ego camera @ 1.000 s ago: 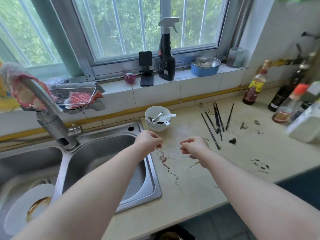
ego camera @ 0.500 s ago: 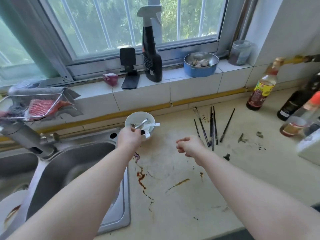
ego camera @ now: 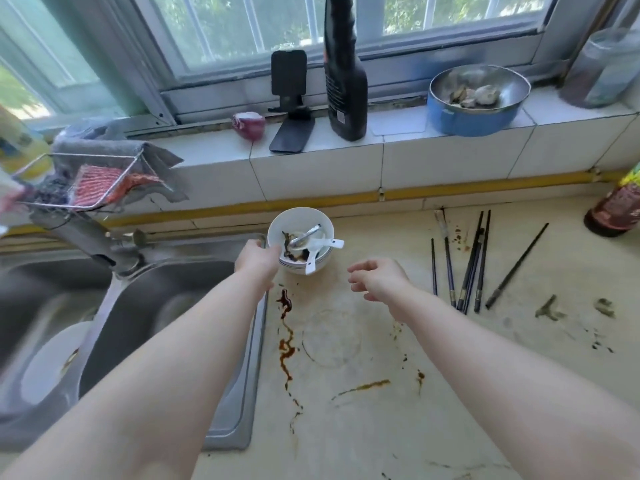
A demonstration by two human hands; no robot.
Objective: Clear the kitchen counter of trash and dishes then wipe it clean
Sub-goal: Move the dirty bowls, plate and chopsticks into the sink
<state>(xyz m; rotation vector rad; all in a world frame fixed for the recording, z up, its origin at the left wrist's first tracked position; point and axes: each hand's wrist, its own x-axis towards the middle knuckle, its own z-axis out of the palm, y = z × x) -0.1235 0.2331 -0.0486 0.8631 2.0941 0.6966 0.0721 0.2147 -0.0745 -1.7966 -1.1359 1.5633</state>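
Note:
A stack of white bowls point(ego camera: 300, 219) stands on the stained beige counter point(ego camera: 363, 427) by the sink's right edge. It holds a metal spoon point(ego camera: 307, 234), white spoons point(ego camera: 326, 243) and dark leftovers. My left hand point(ego camera: 258, 259) grips the stack's left rim. My right hand point(ego camera: 379, 280) hovers just right of the bowls, fingers apart and holding nothing. Several dark chopsticks point(ego camera: 472, 268) lie scattered further right. Brown sauce trails point(ego camera: 285, 348) and green scraps point(ego camera: 550, 308) mark the counter.
The steel sink point(ego camera: 156, 306) lies to the left, with a dirty white plate point(ego camera: 48, 362) in the far basin and the faucet point(ego camera: 86, 237) between. A wire rack of cloths point(ego camera: 93, 181) hangs above. The sill holds a spray bottle point(ego camera: 346, 81), phone stand point(ego camera: 289, 98), onion point(ego camera: 249, 124), blue bowl point(ego camera: 474, 116). A sauce bottle point(ego camera: 620, 209) stands right.
My left hand has reached forward from above the sink rim to the bowls and taken hold of their rim. My right hand has opened from a loose fist. The view moved closer.

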